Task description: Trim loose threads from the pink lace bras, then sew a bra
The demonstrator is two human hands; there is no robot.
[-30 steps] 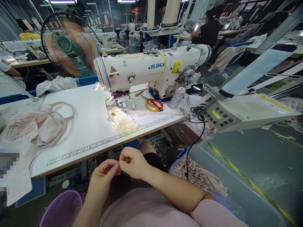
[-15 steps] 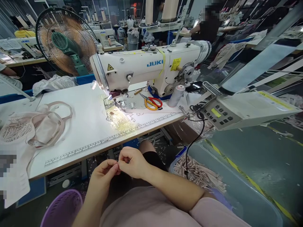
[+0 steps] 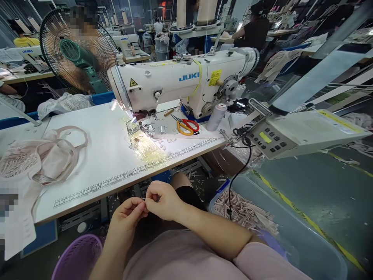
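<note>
My left hand (image 3: 128,217) and my right hand (image 3: 163,200) meet over my lap, below the front edge of the sewing table (image 3: 101,159). Thumb and forefinger are pinched on each hand, with the fingertips close together. Whatever sits between them is too small to make out. Beyond them stands a white sewing machine (image 3: 166,83) with its lamp lit over the needle area. Scissors (image 3: 186,126) with orange and red handles lie by its base, beside a grey thread cone (image 3: 216,116). Beige strap-like fabric pieces (image 3: 58,159) rest on the table's left part.
A translucent bin (image 3: 294,233) of beige strips stands at my right, a purple basket (image 3: 78,258) at lower left. The control box (image 3: 276,140) juts out at right with a hanging cable. A large fan (image 3: 78,54) stands behind the table; a co-worker (image 3: 255,31) sits farther back.
My hands keep nearly the same pinched pose over my lap. The view has shifted slightly, so the table and machine appear a little further left.
</note>
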